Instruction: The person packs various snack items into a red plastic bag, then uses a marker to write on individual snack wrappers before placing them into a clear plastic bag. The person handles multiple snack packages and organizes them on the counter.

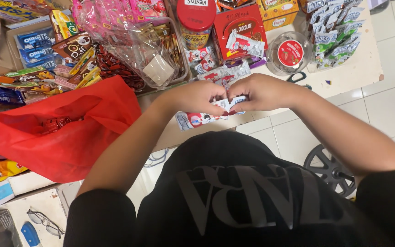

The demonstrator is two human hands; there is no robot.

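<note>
both hands, left hand [196, 97] and right hand [258, 93], pinch a candy strip [197, 119].

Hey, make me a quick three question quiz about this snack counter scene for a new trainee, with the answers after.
1. True or false: both hands grip the same strip of small white sachets.
2. What lies left of the left hand on the counter: A) a red plastic bag, B) a blue bucket, C) a green tray?
3. What lies at the bottom left, near the blue object?

Key
1. True; the right hand and the left meet on it.
2. A, the red plastic bag.
3. A pair of glasses.
</note>
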